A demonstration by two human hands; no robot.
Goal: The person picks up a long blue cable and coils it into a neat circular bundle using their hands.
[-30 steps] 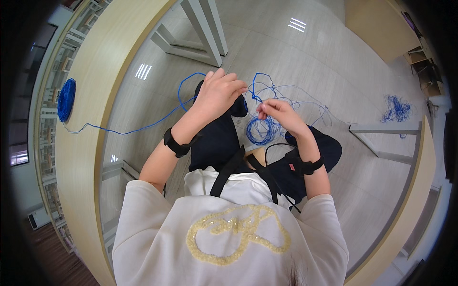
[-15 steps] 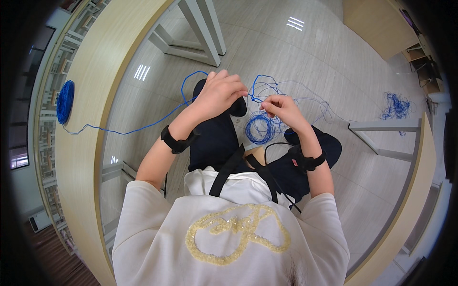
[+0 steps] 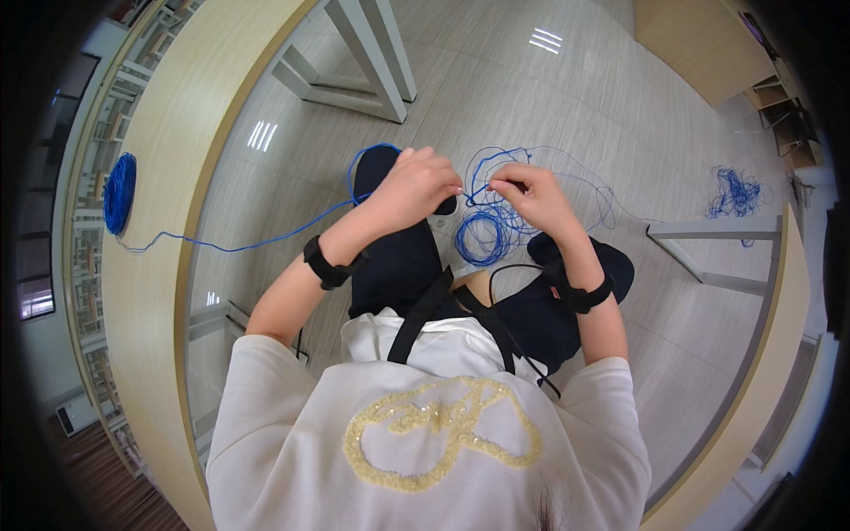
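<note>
Cord spool point(image 3: 119, 192) lies on the table point(image 3: 168, 133) at the person's far left; one strand point(image 3: 257, 242) runs off it rightward to the left hand point(image 3: 414, 184). Right hand point(image 3: 531, 193) sits just beside the left, above the lap, a wound coil point(image 3: 482, 237) hanging below them. Loose cord heap point(image 3: 733, 191) lies on the floor point(image 3: 549, 97) well to the right.

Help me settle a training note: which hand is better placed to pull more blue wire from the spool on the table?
Probably the left hand. The wire runs from the spool on the table at the person's left straight to it. The right hand pinches the wire above the small coil.
</note>
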